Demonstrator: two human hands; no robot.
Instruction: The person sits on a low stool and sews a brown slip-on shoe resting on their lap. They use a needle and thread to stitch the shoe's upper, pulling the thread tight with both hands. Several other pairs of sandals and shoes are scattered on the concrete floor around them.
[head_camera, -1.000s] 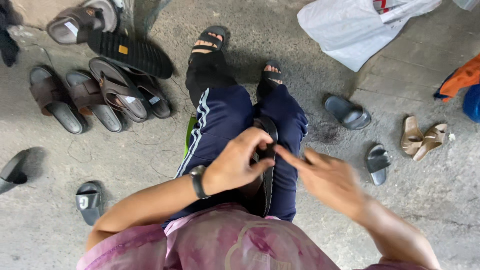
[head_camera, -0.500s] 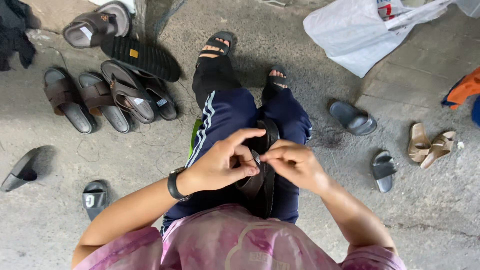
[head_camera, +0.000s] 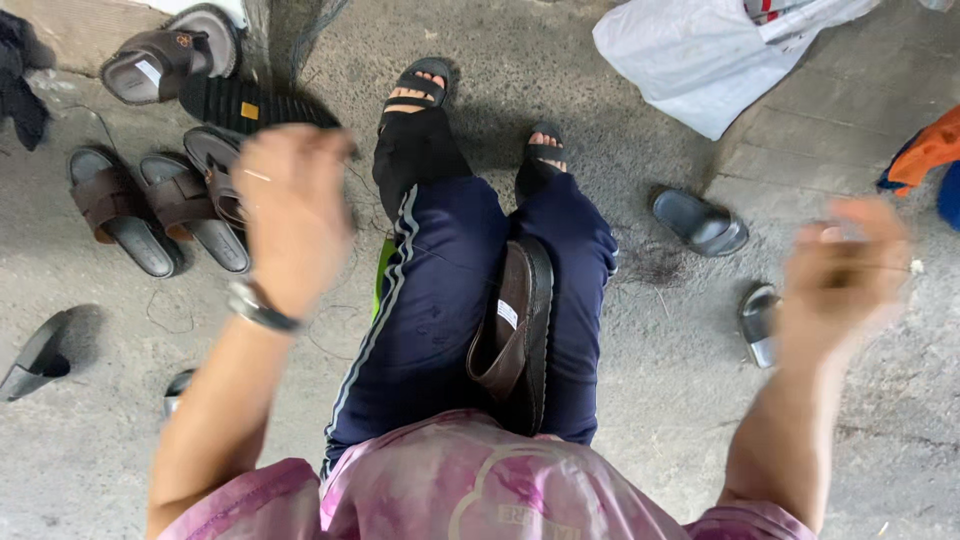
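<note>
Brown leather sandal (head_camera: 515, 335) lies wedged between my knees, its strap unfinished. My left hand (head_camera: 290, 215) and right hand (head_camera: 845, 275) are flung wide of it, each grip blurred, seemingly pinching thread, though I cannot tell.

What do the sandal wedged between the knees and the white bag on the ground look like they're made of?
The sandal looks like brown leather or imitation leather with a dull sheen on the strap, over a thick black sole, probably rubber; the look alone cannot settle it. The white bag appears to be thin plastic film: it lies crumpled, with soft glossy folds.

Sandal (head_camera: 515, 335) on edge between knees
</note>
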